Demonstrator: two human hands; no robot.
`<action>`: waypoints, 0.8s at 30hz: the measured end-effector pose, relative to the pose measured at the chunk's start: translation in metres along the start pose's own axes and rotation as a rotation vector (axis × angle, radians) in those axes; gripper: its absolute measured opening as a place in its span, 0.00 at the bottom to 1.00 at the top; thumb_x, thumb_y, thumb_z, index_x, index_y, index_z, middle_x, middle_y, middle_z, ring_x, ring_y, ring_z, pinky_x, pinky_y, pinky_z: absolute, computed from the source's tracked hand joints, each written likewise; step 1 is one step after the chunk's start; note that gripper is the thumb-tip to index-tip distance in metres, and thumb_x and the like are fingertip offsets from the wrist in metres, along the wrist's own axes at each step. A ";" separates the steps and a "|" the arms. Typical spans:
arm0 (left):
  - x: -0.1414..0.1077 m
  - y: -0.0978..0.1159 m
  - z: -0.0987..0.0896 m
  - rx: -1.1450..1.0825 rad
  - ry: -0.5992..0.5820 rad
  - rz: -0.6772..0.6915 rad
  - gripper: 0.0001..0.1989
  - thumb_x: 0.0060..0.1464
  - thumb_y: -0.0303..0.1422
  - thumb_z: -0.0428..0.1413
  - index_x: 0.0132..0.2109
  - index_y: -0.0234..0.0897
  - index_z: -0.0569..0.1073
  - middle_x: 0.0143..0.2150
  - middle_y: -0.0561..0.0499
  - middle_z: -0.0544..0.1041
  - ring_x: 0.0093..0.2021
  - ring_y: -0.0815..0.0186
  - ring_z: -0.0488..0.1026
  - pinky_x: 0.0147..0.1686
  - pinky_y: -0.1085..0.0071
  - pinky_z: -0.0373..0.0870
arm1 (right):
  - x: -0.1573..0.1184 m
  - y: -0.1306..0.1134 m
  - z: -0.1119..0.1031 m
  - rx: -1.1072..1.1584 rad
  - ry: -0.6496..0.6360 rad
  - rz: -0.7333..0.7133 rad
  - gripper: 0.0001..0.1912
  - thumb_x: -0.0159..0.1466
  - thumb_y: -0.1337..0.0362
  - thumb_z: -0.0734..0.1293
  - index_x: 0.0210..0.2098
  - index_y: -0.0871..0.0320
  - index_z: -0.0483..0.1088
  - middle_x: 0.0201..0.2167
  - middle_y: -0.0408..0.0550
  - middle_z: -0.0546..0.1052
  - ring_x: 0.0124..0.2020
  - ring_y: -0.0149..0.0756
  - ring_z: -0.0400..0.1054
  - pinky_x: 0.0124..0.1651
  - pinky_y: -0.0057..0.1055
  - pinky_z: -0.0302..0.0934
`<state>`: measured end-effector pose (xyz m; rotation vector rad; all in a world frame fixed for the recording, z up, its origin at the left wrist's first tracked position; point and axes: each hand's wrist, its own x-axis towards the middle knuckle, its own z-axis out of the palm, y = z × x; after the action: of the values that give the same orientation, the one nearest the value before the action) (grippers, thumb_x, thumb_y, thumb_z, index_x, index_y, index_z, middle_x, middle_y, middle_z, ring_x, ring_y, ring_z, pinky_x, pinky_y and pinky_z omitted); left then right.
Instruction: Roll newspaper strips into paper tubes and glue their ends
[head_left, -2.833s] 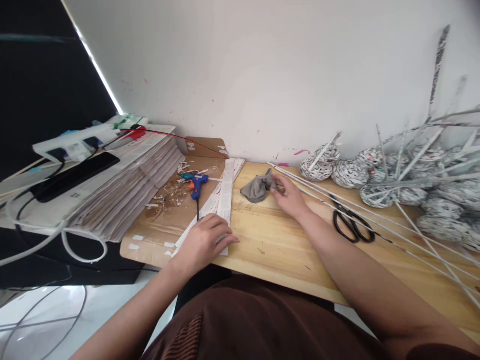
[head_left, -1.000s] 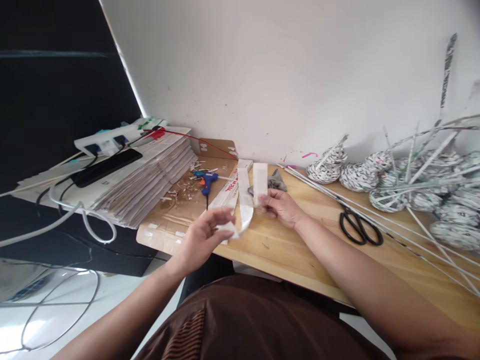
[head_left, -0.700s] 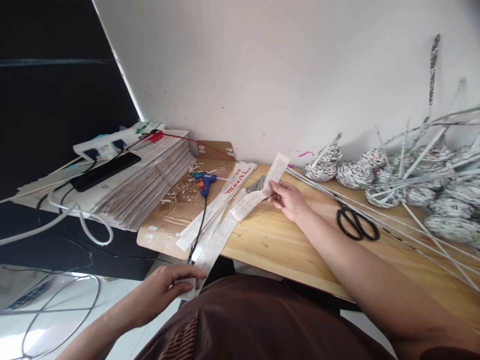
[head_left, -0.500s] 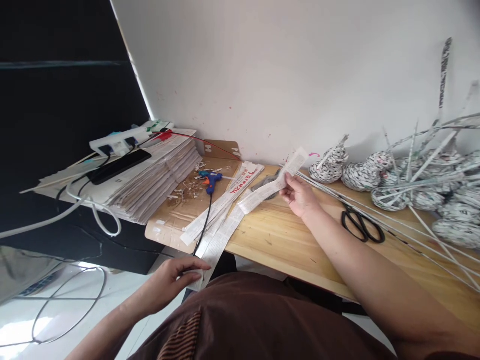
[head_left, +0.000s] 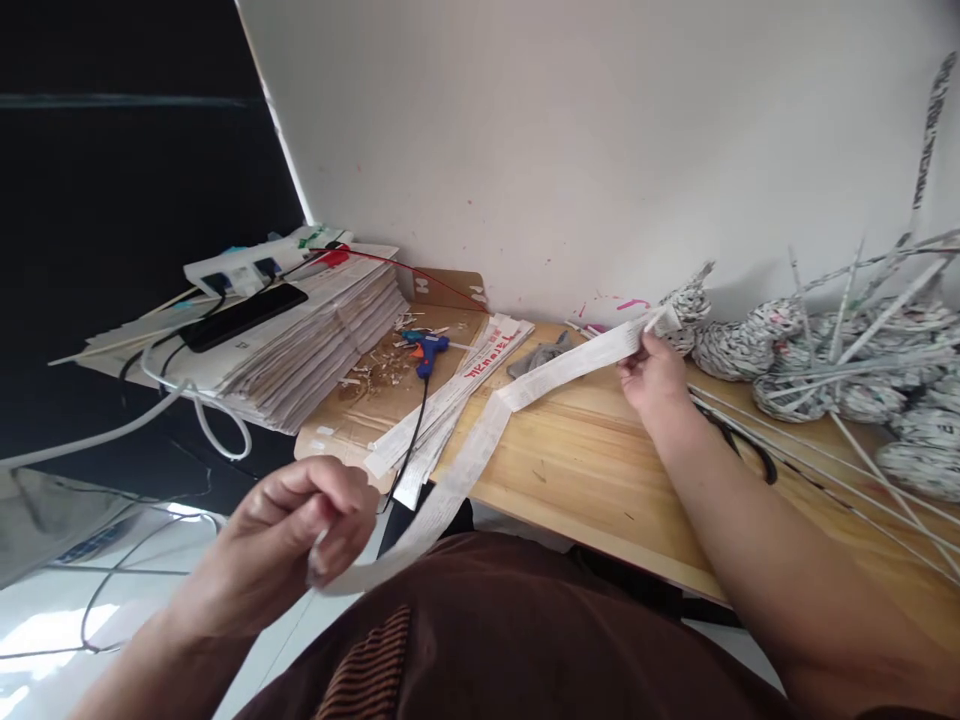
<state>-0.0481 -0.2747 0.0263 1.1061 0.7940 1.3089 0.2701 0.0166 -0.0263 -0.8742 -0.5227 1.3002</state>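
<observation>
A long newspaper strip (head_left: 480, 437) stretches between my two hands, with a crease or bend near its middle. My right hand (head_left: 655, 375) pinches its far end above the table, in front of a woven paper form. Low at the left, off the table's front edge, my left hand (head_left: 300, 525) is curled closed around the strip's near end; its fingertips are partly hidden and a little blurred. Other newspaper strips (head_left: 409, 455) lie in a pile under the black cord, beside a blue glue gun (head_left: 430, 354).
A thick newspaper stack (head_left: 322, 350) at left bears a phone (head_left: 244, 318) and a power strip (head_left: 232, 268). Paper scraps lie on cardboard (head_left: 337, 440). A grey cloth (head_left: 540, 355) is by the wall. At right are woven paper forms (head_left: 742, 345), thin paper rods (head_left: 825, 468) and partly covered scissors (head_left: 766, 465).
My right hand has moved right and slightly up with the strip. My left hand has closed on the near end and moved left, drawing the strip out from the pile.
</observation>
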 end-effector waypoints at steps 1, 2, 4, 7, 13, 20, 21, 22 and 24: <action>-0.002 0.008 -0.001 -0.025 -0.014 -0.036 0.07 0.60 0.37 0.53 0.40 0.43 0.75 0.21 0.57 0.61 0.17 0.77 0.52 0.17 0.80 0.53 | 0.000 0.004 0.000 -0.027 -0.022 -0.010 0.09 0.61 0.62 0.67 0.28 0.57 0.64 0.16 0.36 0.67 0.14 0.25 0.58 0.11 0.20 0.45; -0.003 0.015 -0.004 -0.008 -0.025 -0.076 0.08 0.60 0.39 0.53 0.41 0.44 0.75 0.21 0.58 0.61 0.16 0.78 0.49 0.16 0.80 0.51 | 0.000 0.009 0.000 -0.044 -0.050 -0.019 0.09 0.59 0.62 0.68 0.28 0.57 0.64 0.17 0.36 0.67 0.14 0.25 0.59 0.12 0.20 0.46; -0.006 0.023 -0.017 0.238 -0.011 -0.221 0.10 0.58 0.40 0.54 0.42 0.42 0.76 0.20 0.55 0.64 0.18 0.75 0.55 0.18 0.79 0.52 | 0.000 0.015 -0.002 -0.073 -0.094 -0.034 0.11 0.55 0.60 0.71 0.29 0.57 0.65 0.18 0.36 0.69 0.15 0.26 0.60 0.12 0.21 0.46; -0.013 0.020 -0.046 0.664 0.053 -0.510 0.15 0.55 0.40 0.57 0.48 0.41 0.77 0.27 0.51 0.73 0.23 0.71 0.63 0.21 0.78 0.59 | -0.002 0.020 -0.002 -0.133 -0.148 -0.028 0.14 0.51 0.59 0.74 0.29 0.57 0.66 0.19 0.37 0.70 0.16 0.26 0.60 0.12 0.21 0.45; -0.044 -0.030 -0.100 1.235 -0.052 -0.782 0.17 0.51 0.47 0.54 0.40 0.45 0.82 0.40 0.48 0.81 0.42 0.56 0.76 0.43 0.66 0.68 | -0.031 0.025 0.012 -0.258 -0.408 0.108 0.14 0.49 0.57 0.75 0.30 0.56 0.69 0.22 0.41 0.74 0.20 0.28 0.64 0.15 0.22 0.51; -0.032 -0.049 -0.074 1.321 -0.192 -0.757 0.13 0.50 0.41 0.54 0.31 0.43 0.81 0.32 0.48 0.81 0.34 0.58 0.76 0.34 0.69 0.66 | -0.044 0.031 0.015 -0.308 -0.533 0.209 0.16 0.49 0.56 0.76 0.30 0.58 0.71 0.23 0.42 0.75 0.19 0.27 0.65 0.14 0.20 0.51; -0.023 -0.044 -0.065 1.299 -0.202 -0.712 0.15 0.52 0.43 0.53 0.31 0.42 0.81 0.31 0.48 0.80 0.33 0.59 0.76 0.33 0.70 0.66 | -0.042 0.032 0.013 -0.317 -0.524 0.213 0.16 0.49 0.56 0.76 0.30 0.58 0.71 0.22 0.42 0.75 0.19 0.27 0.65 0.14 0.20 0.51; -0.013 -0.040 -0.056 1.272 -0.218 -0.641 0.17 0.55 0.44 0.51 0.31 0.42 0.80 0.30 0.49 0.80 0.32 0.62 0.75 0.33 0.71 0.65 | -0.041 0.032 0.012 -0.328 -0.519 0.221 0.16 0.49 0.56 0.76 0.30 0.58 0.71 0.22 0.42 0.75 0.19 0.27 0.65 0.13 0.20 0.52; 0.008 -0.033 -0.041 1.234 -0.239 -0.494 0.18 0.57 0.45 0.50 0.32 0.41 0.80 0.30 0.51 0.79 0.32 0.65 0.74 0.33 0.73 0.65 | -0.040 0.034 0.010 -0.351 -0.536 0.239 0.16 0.49 0.56 0.76 0.30 0.58 0.72 0.22 0.42 0.75 0.19 0.27 0.66 0.14 0.20 0.53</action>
<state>-0.0745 -0.2567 -0.0164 1.7840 1.6305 0.1481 0.2328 -0.0182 -0.0417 -0.8899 -1.1195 1.7040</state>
